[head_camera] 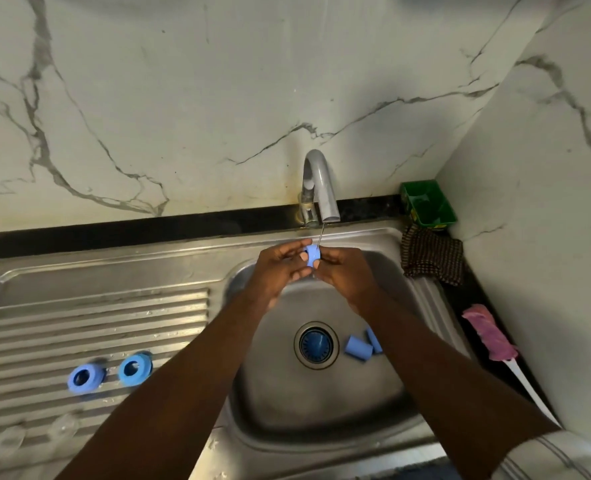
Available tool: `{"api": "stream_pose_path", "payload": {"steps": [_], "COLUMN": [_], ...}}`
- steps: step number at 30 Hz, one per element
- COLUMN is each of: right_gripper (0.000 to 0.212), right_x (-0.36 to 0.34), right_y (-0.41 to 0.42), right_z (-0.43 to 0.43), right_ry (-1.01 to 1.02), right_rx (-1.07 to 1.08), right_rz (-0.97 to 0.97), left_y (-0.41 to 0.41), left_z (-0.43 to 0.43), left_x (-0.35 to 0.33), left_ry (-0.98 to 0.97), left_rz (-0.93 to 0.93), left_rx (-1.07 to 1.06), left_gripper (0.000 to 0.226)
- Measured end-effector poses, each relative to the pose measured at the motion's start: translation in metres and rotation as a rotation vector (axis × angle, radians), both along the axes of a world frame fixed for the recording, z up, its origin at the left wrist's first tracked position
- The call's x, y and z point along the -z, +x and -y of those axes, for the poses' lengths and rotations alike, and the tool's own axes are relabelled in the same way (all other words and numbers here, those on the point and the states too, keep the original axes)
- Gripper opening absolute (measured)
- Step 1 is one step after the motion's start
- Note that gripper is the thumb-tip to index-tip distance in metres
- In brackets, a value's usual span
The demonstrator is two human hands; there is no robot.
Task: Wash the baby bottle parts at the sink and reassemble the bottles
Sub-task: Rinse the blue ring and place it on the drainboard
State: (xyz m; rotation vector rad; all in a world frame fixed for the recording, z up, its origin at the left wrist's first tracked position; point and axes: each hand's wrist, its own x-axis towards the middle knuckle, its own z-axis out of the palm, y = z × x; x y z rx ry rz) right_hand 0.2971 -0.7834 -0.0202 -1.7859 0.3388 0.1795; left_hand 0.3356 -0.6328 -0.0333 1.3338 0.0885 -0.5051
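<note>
Both hands meet under the tap [321, 181]. The left hand [280, 268] and the right hand [346, 275] pinch a small blue cap [312, 256] between them, fingertips curled onto its opposite ends, with little else of either hand closed. A thin stream of water [320, 233] falls onto the cap just above the fingers.

The cap looks like hard, light plastic: stiff enough to squeeze without harm, but smooth and wet, so likely slippery. A two-sided pinch on the ends suits rinsing. For turning it, a grip on the round wall with thumb and two fingers would probably be surer. If it slips, it drops into the sink [321, 427] below the hands, which should do it no harm.

Below the right wrist, near the drain [316, 344], lie two more blue caps [357, 348], one touching or just beside the other. Well to the left of the left forearm, on the ribbed draining board [96, 306], sit two blue rings [85, 377] side by side, apart from each other. Nearer the body on that board are blurred clear shapes; I cannot tell what they are.

To the right of the right arm lie a pink-headed brush [491, 337] and a dark cloth [432, 258], with a green tub [427, 202] beyond.
</note>
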Motion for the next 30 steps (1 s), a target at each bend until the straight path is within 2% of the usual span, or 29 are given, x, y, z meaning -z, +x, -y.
{"api": "stream_pose_path", "payload": {"steps": [5,9,11,14,19,23,26,30], "right_gripper": [0.019,0.005,0.008,0.011,0.014,0.033,0.033,0.029], "right_x": [-0.001,0.012,0.015,0.015,0.008,0.012,0.014,0.009], "right_y": [0.002,-0.007,-0.011,-0.015,-0.011,-0.004,-0.002,0.003], "right_z": [-0.004,-0.002,-0.002,-0.002,-0.004,-0.001,0.000,0.002], "right_ry": [0.123,0.021,-0.038,0.006,0.401,0.347,0.304,0.382], "right_rx": [0.163,0.162,0.146,0.128,0.240,0.140,0.099,0.117], "right_rz": [-0.041,-0.058,-0.041,-0.008,-0.070,-0.217,-0.178,-0.140], "left_y": [0.003,-0.007,-0.009,-0.010,-0.009,-0.007,-0.005,-0.005], "left_z": [0.003,0.005,0.003,0.001,-0.005,-0.005,-0.002,-0.002], "left_x": [0.002,0.003,0.004,0.006,0.006,0.003,0.005,0.007], "left_ry": [-0.009,-0.029,-0.039,-0.022,0.074,0.152,0.171,0.198], "left_rz": [-0.071,-0.145,-0.169,-0.126,0.037,0.150,0.133,-0.044], "left_rx": [-0.020,-0.029,-0.016,0.005,0.066,0.167,0.123,0.097], "left_gripper": [0.033,0.023,0.024,0.022,0.033,0.046,0.045,0.036]}}
